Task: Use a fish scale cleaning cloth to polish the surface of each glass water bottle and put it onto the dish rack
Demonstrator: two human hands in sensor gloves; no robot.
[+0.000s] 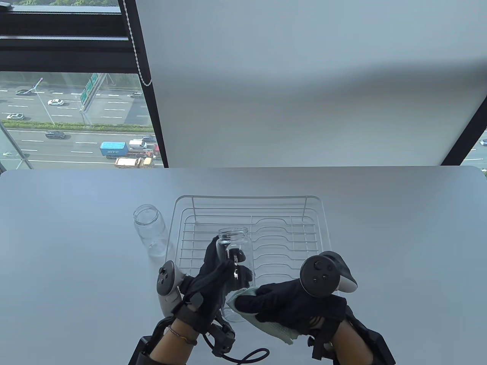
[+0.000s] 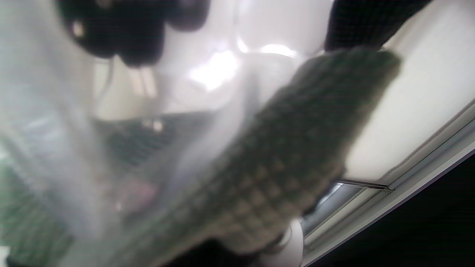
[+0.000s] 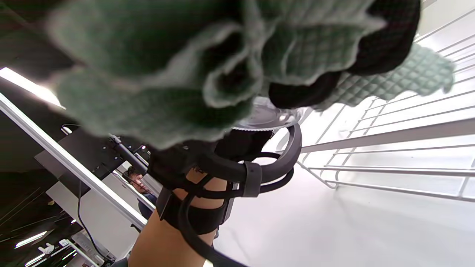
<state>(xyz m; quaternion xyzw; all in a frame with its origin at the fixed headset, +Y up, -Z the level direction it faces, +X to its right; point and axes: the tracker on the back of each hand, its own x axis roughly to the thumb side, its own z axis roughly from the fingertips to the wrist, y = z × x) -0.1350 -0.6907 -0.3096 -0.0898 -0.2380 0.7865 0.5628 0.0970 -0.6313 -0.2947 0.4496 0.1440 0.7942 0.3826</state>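
Table (image 1: 76, 235): pale grey, rounded corners, under a window; it carries every item listed here.
Dish rack (image 1: 315, 228): white wire, on the table in front of you, centre to right. Its rails also show in your right wrist view (image 3: 400, 167).
Held bottle (image 1: 236, 247): clear glass, no lid, mouth pointing away from you. It is over the near left part of the rack, lifted and tilted; whether its base touches anything cannot be told.
Second bottle (image 1: 149, 230): clear glass, open mouth, standing upright on the table just left of the rack, apart from your hands.
Left hand (image 1: 213, 281): black glove, tracker on its back. Your fingers (image 1: 211, 251) are curled round the held bottle from its left side, gripping the body.
Right hand (image 1: 300, 304): black glove, tracker on its back. Your fingers (image 1: 247, 302) are wrapped over the cloth and press it against the lower part of the held bottle.
Fish scale cloth (image 1: 274, 327): pale green, quilted scale texture, bunched under your right palm with a corner hanging toward you. Its texture is plain in the right wrist view (image 3: 148, 107) and, blurred, through the glass in the left wrist view (image 2: 282, 155).
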